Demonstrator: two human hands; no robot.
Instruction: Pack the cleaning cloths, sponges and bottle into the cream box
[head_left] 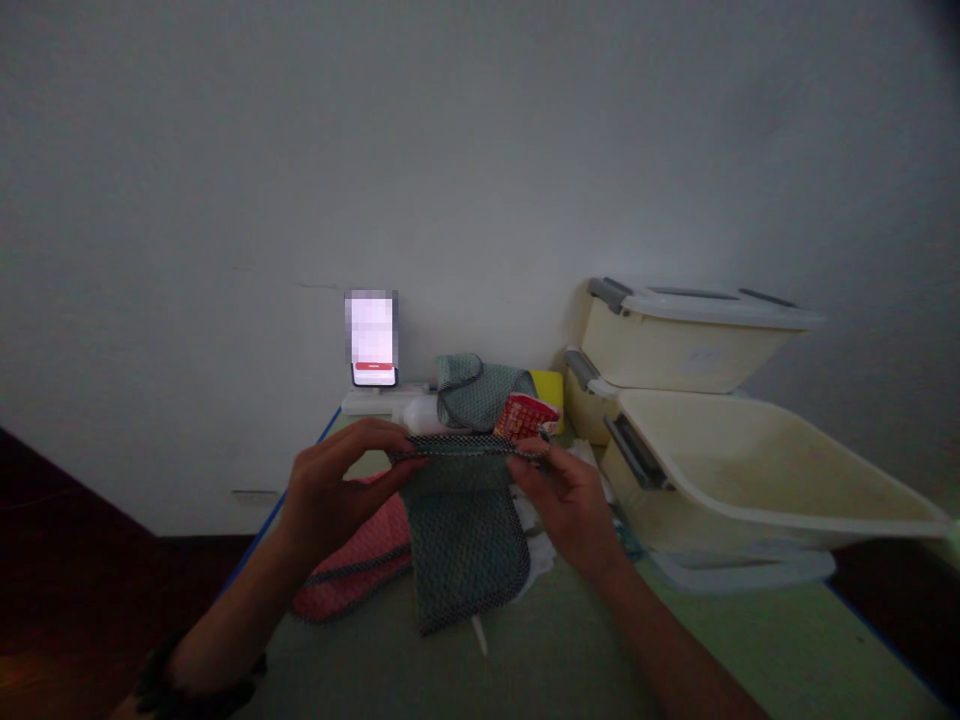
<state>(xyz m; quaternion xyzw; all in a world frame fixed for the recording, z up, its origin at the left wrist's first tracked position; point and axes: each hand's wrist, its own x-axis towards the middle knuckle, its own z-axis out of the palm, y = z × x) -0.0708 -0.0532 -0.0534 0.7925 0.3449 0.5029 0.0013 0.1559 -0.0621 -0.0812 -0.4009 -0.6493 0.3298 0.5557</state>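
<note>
I can't make out a single word from here. Pale print [529, 413] on the red packet [517, 420], the pixelated phone screen [373, 335] and a faint mark [703, 356] on the lidded box [660, 350] are too blurred.

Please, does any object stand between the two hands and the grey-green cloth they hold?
Nothing visible does. The left hand and right hand pinch the grey-green cloth directly by its upper edge. The red printed item lies beyond it, not in between.
</note>
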